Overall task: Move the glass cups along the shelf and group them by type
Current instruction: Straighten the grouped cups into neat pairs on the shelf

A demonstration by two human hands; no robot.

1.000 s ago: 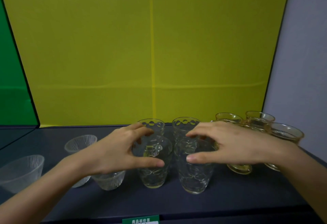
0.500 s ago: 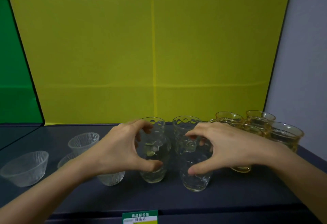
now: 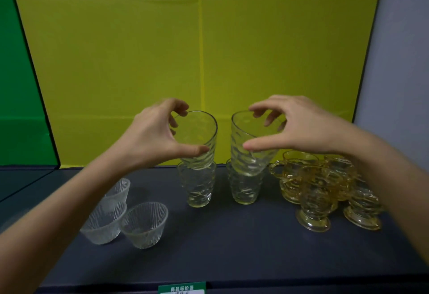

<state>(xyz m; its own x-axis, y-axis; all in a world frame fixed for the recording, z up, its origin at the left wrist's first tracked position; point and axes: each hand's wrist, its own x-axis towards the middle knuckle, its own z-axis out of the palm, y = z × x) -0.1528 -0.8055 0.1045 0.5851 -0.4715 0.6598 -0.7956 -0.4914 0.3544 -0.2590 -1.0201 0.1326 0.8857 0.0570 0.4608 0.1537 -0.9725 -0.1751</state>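
— Dark shelf (image 3: 232, 247) before a yellow backdrop: what is held?

— A tall glass (image 3: 199, 141) is gripped by the left hand (image 3: 151, 138), another glass (image 3: 249, 147) by the right hand (image 3: 299, 129). Both are tilted, directly above two standing tumblers (image 3: 199, 187).

— The next move?

— Probably straight down, bases first.
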